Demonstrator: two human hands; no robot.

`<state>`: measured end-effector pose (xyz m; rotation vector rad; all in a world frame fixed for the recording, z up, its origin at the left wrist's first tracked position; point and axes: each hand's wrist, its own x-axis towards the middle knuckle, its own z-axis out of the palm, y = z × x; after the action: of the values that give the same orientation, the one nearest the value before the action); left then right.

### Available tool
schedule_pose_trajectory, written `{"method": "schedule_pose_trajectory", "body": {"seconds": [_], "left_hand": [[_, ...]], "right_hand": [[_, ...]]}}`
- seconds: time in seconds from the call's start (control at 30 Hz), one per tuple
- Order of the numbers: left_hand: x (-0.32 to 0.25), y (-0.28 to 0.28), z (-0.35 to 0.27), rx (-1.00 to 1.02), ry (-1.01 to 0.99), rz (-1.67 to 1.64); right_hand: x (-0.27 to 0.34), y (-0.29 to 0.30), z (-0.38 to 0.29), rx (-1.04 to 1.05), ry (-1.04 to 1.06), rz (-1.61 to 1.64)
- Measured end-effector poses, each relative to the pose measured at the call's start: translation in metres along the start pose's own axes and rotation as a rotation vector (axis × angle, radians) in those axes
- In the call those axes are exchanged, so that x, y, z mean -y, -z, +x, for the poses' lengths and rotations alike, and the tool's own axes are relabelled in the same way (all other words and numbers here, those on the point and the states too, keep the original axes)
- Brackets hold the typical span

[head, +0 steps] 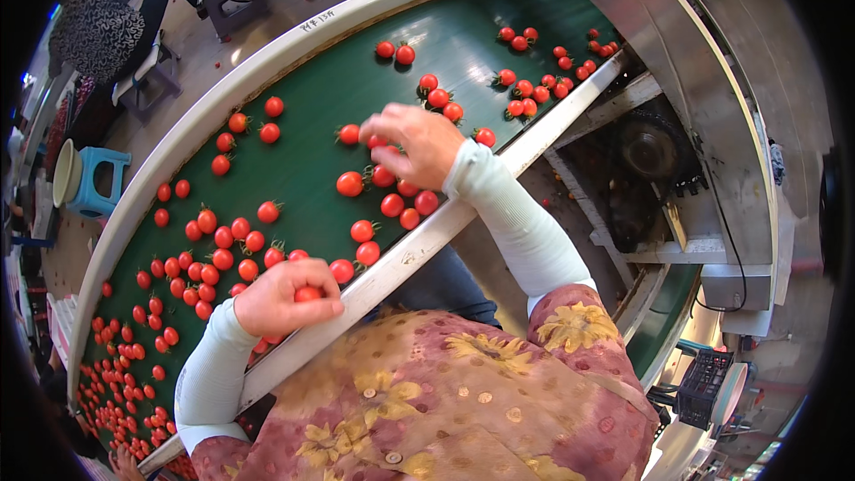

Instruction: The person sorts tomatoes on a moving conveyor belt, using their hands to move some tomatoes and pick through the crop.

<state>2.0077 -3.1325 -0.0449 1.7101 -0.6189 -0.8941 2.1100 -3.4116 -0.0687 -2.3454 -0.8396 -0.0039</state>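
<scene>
Many red cherry tomatoes (223, 258), some with green stems, lie on a green conveyor belt (314, 87). Over the belt's near edge, my left hand (290, 297) has its fingers curled around a cherry tomato (308, 294). My right hand (417, 147) is further up the belt, fingers bent over several tomatoes. A tomato (376, 141) shows by its fingertips; whether it is gripped cannot be told. Pale sleeves cover both forearms. More tomatoes (524, 88) lie in clusters towards the upper right, and they are densest at the lower left.
A white near rail (401, 254) runs between my body and the belt; a curved white rail (200, 103) bounds the far side. Metal housing (708, 80) stands at the right. Beyond the belt are a seated person (100, 27) and a blue stool (100, 180). Another person's hand (125, 463) is at lower left.
</scene>
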Motion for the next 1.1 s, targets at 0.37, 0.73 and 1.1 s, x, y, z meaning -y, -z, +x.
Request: {"method": "schedule_pose_trajectory", "body": {"seconds": [0.37, 0.73, 1.1], "left_hand": [[-0.012, 0.005, 0.020, -0.357, 0.129, 0.741], [0.005, 0.044, -0.004, -0.821, 0.146, 0.692], [-0.011, 0.017, -0.026, -0.610, 0.311, 0.277]], "right_hand": [[-0.063, 0.026, -0.038, 0.126, -0.073, 0.013], [-0.193, 0.120, -0.078, -0.277, -0.598, -0.600], [-0.225, 0.108, -0.079, 0.155, -0.791, -0.494]]}}
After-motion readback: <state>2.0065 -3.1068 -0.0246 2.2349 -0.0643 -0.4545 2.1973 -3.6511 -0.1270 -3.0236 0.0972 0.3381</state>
